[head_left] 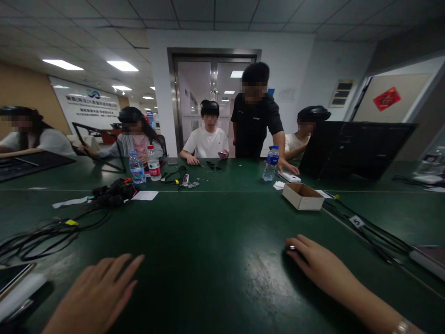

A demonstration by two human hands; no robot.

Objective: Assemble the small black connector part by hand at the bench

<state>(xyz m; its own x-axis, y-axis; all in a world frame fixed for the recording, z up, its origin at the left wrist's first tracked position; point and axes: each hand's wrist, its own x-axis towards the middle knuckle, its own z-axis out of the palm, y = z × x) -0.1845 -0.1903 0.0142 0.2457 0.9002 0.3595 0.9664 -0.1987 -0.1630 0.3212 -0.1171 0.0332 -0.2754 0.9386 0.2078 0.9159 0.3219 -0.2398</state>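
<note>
My left hand (99, 287) hovers over the near left of the green table (208, 241), palm down. Its fingers are stretched out and hold nothing. On the right, my right hand (318, 262) is closed, with the fingertips pressed together. A small dark, shiny object (292, 248) shows at those fingertips; its kind cannot be made out. Beyond this hand stands an open cardboard box (303, 202), whose inside is mostly hidden. Left of my left hand lie a phone-like device (15, 277) and a white item (24, 294), partly cut off by the frame.
Black cables (45, 236) coil at the left beside a dark bundle of gear (113, 192). Water bottles (137, 169) stand across the table. A large monitor (354, 150) is at the right. Several people sit opposite; one standing person (257, 116) reaches toward a white device (289, 176).
</note>
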